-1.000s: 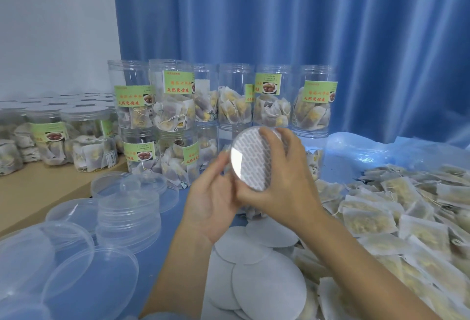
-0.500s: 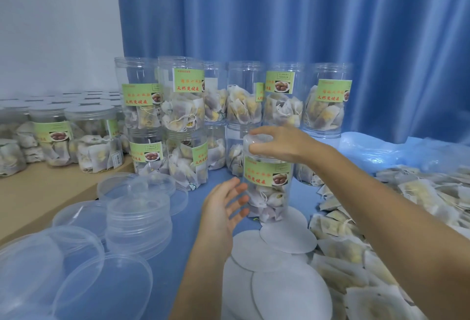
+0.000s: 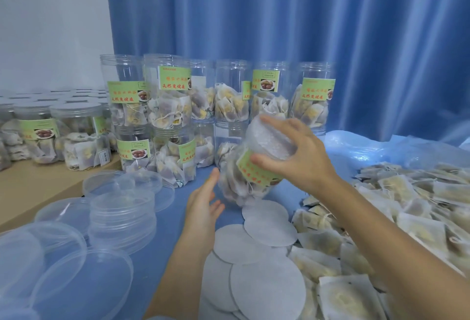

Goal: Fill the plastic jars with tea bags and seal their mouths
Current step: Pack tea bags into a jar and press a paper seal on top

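Tea-bag jar (image 3: 250,167), tilted above blue bench (image 3: 157,251), gripped near its seal-covered mouth by right hand (image 3: 302,156); left hand (image 3: 203,207) open, fingers straight, just beside jar's base.

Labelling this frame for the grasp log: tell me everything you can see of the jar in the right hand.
The jar is a clear plastic cylinder packed with tea bags, with a green label bearing red lettering on its side. A round white seal disc with a dotted pattern covers its mouth; no lid is on it. It is tilted, mouth up and to the right. The right hand grips its upper end, fingers over the disc, thumb on the label. Its base is low, by the loose discs on the blue table. The open left hand is beside it; contact unclear.
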The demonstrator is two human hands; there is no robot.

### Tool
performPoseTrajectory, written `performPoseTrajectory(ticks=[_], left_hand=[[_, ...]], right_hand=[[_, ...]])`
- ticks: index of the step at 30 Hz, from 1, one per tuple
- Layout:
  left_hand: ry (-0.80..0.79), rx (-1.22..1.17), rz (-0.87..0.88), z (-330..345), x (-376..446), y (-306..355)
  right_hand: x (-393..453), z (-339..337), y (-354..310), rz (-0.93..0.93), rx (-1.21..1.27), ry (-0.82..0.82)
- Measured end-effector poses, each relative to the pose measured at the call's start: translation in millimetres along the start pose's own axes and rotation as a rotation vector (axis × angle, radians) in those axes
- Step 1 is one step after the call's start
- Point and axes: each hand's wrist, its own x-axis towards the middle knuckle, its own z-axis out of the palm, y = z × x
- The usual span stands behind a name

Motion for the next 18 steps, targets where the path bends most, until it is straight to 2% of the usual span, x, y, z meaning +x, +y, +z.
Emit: performPoseTrajectory(ticks=[2,3,5,6,9,13,18], left_hand=[[-0.157,-0.086,-0.011,-1,-3,3],[-0.255,-0.150,0.000,-2,-4,3],[-0.387,-0.232,0.071,-2,-5,5],[-0.396,-0.233,0.096,-3,-6,5],[-0.274,-0.225,0.118,-9,-3,7],[-0.197,-0.199,0.191,-15,1,6],[-0.244,-0.202,0.284,-16,3,1]], right_hand=[[-10,-6,-1,-0.046,0.194,0.152],[-14,-7,-2,-0.058,0.262,0.178],[-21,-6,-5,-0.072,0.325,0.102],[-24,-6,-5,-0.067,0.323,0.009],[-28,-12,1,0.015,0.309,-0.257],[-26,-24,10,0.159,0.340,-0.312],[-27,-27,12,0.418,0.388,-0.383]])
